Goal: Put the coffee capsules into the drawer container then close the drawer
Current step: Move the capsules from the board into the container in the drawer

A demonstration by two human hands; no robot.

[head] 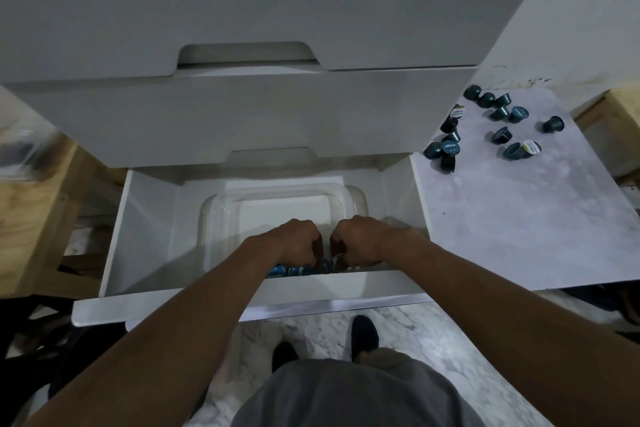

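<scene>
The bottom drawer (149,218) of a white cabinet stands pulled out. Inside it sits a clear plastic container (221,215). Both of my hands reach down into the container's near end, side by side and almost touching. My left hand (294,241) and my right hand (360,241) have their fingers curled downward over blue coffee capsules (294,270) that lie at the near edge of the container, partly hidden by the drawer front. What each hand holds is hidden under the knuckles. Several more dark blue capsules (498,128) lie scattered on the pale surface to the right.
Two shut drawers (242,114) overhang the open one from above. A pale marbled board (519,218) lies to the right of the cabinet. Wooden frames (38,218) stand at both sides. My feet (363,333) rest on the marble floor below the drawer front.
</scene>
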